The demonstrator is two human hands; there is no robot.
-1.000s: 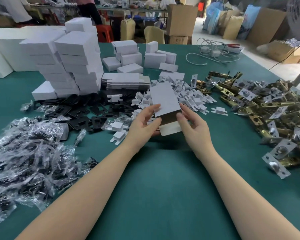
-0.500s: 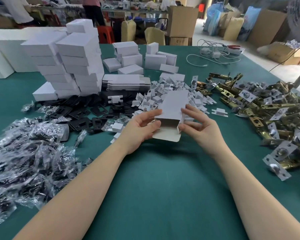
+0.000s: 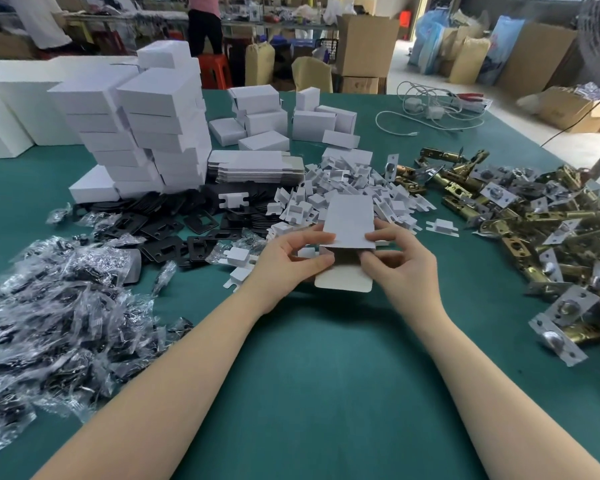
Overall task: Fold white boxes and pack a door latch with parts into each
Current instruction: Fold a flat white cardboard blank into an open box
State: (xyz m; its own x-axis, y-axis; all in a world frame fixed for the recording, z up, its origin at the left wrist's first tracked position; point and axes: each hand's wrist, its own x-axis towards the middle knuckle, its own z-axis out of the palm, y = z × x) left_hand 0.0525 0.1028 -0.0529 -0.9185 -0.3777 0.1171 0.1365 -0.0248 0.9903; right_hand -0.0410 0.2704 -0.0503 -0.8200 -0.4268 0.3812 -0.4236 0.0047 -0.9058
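While both hands work low over the green felt-covered desk point(image 3: 309, 368), the head view has the small white cardboard box point(image 3: 349, 221) dead centre, held up just off the surface with its open end and rounded tuck flap facing the person. Left hand point(image 3: 288, 261) pinches the box's left edge, thumb on the top panel, fingers curled beneath; right hand point(image 3: 400, 261) grips the right edge the same way, a fingertip poking into the mouth by the side flap. Thin card like this looks feather-light and springy, easy to crease or crush, so I'd say the hold belongs along the stiff folded edges, not the flat panel. Behind it lies a heap of small white folded card inserts point(image 3: 347, 192), with a stack of flat unfolded white box blanks point(image 3: 257, 166) further back. Brass-coloured metal door latches point(image 3: 541, 233) sprawl on the right; those look heavy and hard against the card. Black flat plates point(image 3: 187, 233) and clear crinkly plastic bags of parts point(image 3: 56, 306) fill the left, and a tall stack of finished white boxes point(image 3: 142, 123) stands far left.
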